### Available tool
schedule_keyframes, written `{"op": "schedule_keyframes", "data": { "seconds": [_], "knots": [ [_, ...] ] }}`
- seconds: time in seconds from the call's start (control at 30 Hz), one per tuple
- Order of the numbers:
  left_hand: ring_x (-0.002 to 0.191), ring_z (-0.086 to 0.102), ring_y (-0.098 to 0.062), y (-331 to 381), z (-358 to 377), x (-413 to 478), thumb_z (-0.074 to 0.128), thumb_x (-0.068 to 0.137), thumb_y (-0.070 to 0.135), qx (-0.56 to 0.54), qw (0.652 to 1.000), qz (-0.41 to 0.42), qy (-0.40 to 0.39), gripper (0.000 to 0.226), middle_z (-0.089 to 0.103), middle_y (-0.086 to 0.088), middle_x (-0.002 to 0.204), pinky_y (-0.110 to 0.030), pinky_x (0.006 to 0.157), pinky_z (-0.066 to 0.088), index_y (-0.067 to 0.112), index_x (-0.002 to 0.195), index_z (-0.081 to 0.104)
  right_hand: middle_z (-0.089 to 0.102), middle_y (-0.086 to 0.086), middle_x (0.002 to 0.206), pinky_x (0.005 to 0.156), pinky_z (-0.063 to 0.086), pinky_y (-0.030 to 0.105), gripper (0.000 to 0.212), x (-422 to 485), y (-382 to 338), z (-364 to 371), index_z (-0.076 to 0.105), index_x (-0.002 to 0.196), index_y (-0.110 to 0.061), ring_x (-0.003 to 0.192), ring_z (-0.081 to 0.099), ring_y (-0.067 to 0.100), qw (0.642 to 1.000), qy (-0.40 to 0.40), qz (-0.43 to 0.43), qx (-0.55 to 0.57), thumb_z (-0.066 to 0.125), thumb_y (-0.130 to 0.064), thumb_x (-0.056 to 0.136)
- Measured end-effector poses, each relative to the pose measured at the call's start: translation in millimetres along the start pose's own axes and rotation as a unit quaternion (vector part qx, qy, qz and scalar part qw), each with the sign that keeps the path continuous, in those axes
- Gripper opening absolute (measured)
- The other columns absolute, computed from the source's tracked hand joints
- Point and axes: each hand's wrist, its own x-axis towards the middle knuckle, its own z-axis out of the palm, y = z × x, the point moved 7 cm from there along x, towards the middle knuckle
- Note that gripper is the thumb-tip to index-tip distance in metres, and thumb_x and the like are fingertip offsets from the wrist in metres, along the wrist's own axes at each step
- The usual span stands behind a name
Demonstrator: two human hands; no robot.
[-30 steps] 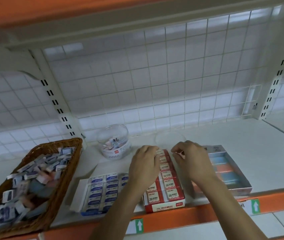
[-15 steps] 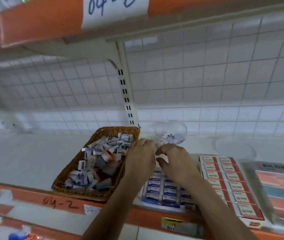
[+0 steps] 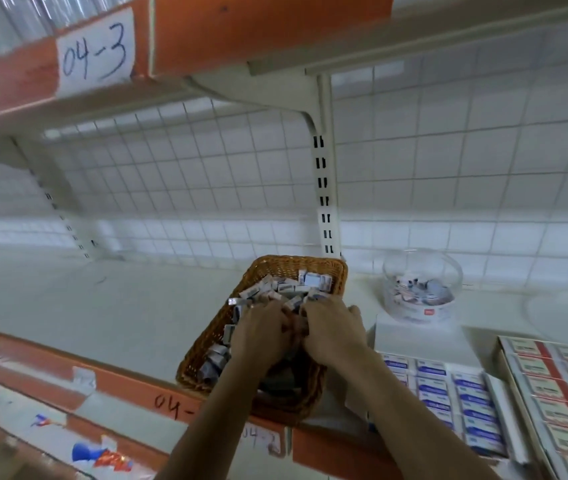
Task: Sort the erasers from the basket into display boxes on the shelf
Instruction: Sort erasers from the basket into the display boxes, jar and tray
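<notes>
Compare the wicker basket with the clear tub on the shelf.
The wicker basket is brown, woven, rectangular and opaque; the clear tub is round and see-through. The basket sits at the shelf's front edge with the left hand and right hand in it; the tub stands further back, untouched. Both hold small wrapped erasers.

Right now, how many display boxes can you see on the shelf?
2: the blue box right of the basket, and the red box at the right edge. More may lie out of frame.
</notes>
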Motion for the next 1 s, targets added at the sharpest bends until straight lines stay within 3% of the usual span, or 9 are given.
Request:
{"op": "schedule_keyframes", "data": {
  "seconds": [0.07,0.17,0.33,0.43,0.53,0.7,0.83,1.0],
  "knots": [
    [0.096,0.058,-0.015,-1,4,3,0.055,0.092,0.028,-0.019,1.000,0.003,-0.009,0.018,0.063,0.001,0.109,-0.022,0.072,0.041,0.019,0.107,0.059,0.050,0.008,0.117,0.086,0.045,0.036,0.023,7,1,6,0.054,0.109,-0.014,0.109,0.045,0.024,0.999,-0.029,0.021,0.000,0.052,-0.014,0.087],
    [0.104,0.055,-0.016,0,3,5,0.057,0.091,0.028,-0.046,0.999,-0.008,0.013,0.020,0.059,0.001,0.116,-0.024,0.080,0.043,0.020,0.108,0.060,0.050,0.007,0.118,0.087,0.044,0.036,0.025,14,2,5,0.056,0.115,-0.016,0.111,0.045,0.023,0.999,-0.007,0.038,-0.006,0.050,-0.013,0.091],
    [0.092,0.060,-0.014,-10,-2,1,0.052,0.091,0.018,-0.087,0.994,-0.049,0.051,0.017,0.064,0.004,0.106,-0.023,0.071,0.045,0.020,0.108,0.055,0.051,0.005,0.112,0.083,0.044,0.031,0.018,19,6,9,0.058,0.109,-0.013,0.107,0.045,0.019,0.999,0.017,0.035,0.026,0.051,-0.018,0.093],
    [0.093,0.052,-0.009,-10,-9,-1,0.055,0.090,0.026,-0.089,0.991,-0.041,0.094,0.018,0.060,0.004,0.111,-0.019,0.070,0.038,0.021,0.108,0.056,0.054,0.003,0.109,0.077,0.043,0.028,0.014,19,12,12,0.059,0.098,-0.015,0.100,0.045,0.016,0.996,0.042,0.030,0.069,0.053,-0.025,0.091],
    [0.097,0.040,-0.004,-3,-9,2,0.058,0.088,0.026,-0.106,0.990,-0.027,0.091,0.023,0.054,0.006,0.118,-0.015,0.068,0.028,0.020,0.109,0.058,0.054,0.002,0.114,0.084,0.042,0.028,0.017,16,15,12,0.059,0.103,-0.015,0.107,0.043,0.017,0.994,0.054,0.015,0.094,0.053,-0.023,0.089],
    [0.109,0.044,-0.010,-10,-3,1,0.062,0.086,0.031,-0.104,0.990,-0.045,0.085,0.020,0.050,0.002,0.129,-0.018,0.078,0.032,0.024,0.104,0.064,0.054,0.002,0.120,0.093,0.042,0.030,0.028,14,16,11,0.054,0.118,-0.015,0.112,0.043,0.017,0.988,0.078,0.001,0.132,0.053,-0.021,0.090],
    [0.121,0.042,-0.014,2,8,4,0.058,0.086,0.042,-0.003,0.999,0.036,0.024,0.026,0.056,0.006,0.125,-0.031,0.104,0.030,0.024,0.105,0.062,0.054,0.002,0.116,0.088,0.043,0.029,0.024,11,19,9,0.052,0.115,-0.016,0.106,0.047,0.015,0.983,0.084,0.012,0.162,0.051,-0.019,0.091],
    [0.130,0.038,-0.024,9,8,2,0.059,0.087,0.038,0.031,0.999,0.028,0.009,0.027,0.050,0.000,0.132,-0.039,0.109,0.033,0.026,0.111,0.058,0.054,0.002,0.122,0.092,0.040,0.027,0.031,10,20,8,0.051,0.121,-0.020,0.113,0.046,0.016,0.978,0.099,0.009,0.183,0.049,-0.012,0.091]
  ]
}}
